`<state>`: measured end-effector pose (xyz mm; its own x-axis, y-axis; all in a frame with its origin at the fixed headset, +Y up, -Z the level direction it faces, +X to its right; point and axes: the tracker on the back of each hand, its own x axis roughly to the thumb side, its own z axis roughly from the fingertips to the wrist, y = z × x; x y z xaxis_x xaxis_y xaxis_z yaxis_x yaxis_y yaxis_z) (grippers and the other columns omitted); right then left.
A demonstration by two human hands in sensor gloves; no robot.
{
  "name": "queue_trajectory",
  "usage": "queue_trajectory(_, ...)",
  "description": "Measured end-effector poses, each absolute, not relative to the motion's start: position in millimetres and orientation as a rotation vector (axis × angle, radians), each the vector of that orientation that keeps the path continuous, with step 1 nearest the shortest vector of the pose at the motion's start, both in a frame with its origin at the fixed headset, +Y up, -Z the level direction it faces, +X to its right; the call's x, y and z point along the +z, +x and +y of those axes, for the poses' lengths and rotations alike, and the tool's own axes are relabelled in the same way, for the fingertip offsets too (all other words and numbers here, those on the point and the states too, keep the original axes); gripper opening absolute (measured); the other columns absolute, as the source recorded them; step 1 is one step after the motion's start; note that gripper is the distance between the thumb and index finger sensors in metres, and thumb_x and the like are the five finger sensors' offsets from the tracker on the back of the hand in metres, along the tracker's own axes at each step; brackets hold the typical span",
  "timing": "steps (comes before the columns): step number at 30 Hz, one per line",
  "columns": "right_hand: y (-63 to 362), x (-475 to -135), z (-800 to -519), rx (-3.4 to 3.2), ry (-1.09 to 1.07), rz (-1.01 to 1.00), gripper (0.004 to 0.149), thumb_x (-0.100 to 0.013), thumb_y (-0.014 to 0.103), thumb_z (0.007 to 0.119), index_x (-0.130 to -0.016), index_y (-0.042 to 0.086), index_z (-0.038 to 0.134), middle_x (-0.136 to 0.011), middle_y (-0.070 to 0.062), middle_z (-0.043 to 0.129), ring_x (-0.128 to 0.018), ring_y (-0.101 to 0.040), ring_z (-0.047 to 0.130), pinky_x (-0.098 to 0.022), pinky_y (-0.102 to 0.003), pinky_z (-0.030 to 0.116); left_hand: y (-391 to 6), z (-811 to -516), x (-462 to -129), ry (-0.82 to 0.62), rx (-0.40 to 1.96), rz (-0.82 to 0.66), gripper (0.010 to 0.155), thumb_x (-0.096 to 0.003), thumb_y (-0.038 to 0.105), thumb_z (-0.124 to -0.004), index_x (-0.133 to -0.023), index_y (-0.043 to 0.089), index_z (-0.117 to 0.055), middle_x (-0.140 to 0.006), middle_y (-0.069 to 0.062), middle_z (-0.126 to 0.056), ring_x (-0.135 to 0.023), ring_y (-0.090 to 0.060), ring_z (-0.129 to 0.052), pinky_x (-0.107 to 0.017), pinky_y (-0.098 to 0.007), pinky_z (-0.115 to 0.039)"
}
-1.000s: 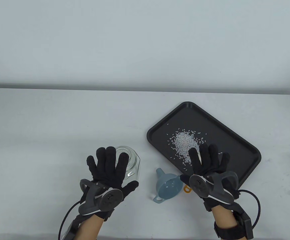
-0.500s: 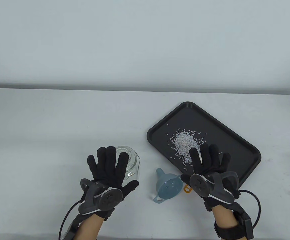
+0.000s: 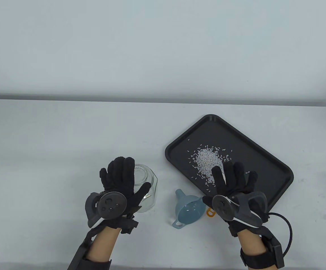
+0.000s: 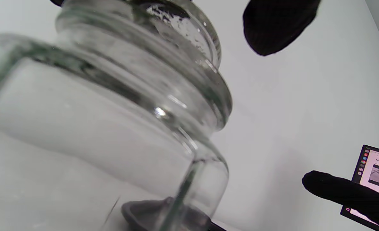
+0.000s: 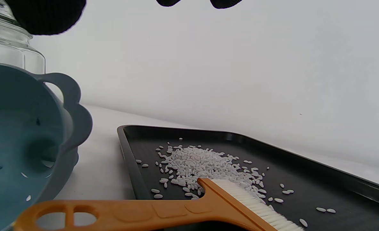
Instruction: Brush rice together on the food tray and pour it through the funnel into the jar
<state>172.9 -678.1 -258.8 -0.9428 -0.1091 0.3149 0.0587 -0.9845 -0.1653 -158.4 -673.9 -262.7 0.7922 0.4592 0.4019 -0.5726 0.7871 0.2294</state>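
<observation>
Two gloved hands sit low in the table view. Lower left, the left hand [image 3: 120, 182] curves over the glass jar [image 3: 147, 187], thumb against its side, though whether the fingers actually clasp the glass cannot be told. Lower right, the right hand [image 3: 232, 182] hovers with straight, spread fingers, grasping nothing, above the orange brush [image 5: 151, 213], whose white bristles lie on the black food tray [image 3: 261, 160] beside the rice [image 3: 206, 161] heaped near the tray's middle. Between the hands, the blue funnel [image 3: 188, 209] lies on its side on the table [image 3: 67, 135], a few grains inside.
</observation>
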Motion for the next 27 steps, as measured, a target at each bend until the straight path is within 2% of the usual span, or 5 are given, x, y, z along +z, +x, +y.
queue_trajectory(16,176,-260,-679,-3.021,-0.485,0.235,0.092,-0.047,0.065,0.059,-0.109,0.007,0.022,-0.112,-0.032,0.021,-0.1,-0.067,0.024,-0.054,-0.084,0.018,-150,-681,-275,0.353,0.512,-0.305,0.087,-0.0519,0.048,-0.075,-0.113,0.0,-0.036,-0.106,-0.042,-0.048,-0.091,-0.071,-0.058,-0.062,-0.084,-0.032)
queue_trajectory(27,177,-260,-679,-3.025,-0.482,0.236,0.092,-0.047,0.064,0.059,-0.109,0.007,0.023,-0.112,-0.032,0.022,-0.1,-0.067,0.025,-0.054,-0.084,0.018,-149,-683,-275,0.397,0.508,-0.336,0.082,-0.0518,0.044,-0.076,-0.111,-0.001,-0.042,-0.101,-0.041,-0.054,-0.086,-0.069,-0.06,-0.064,-0.083,-0.033)
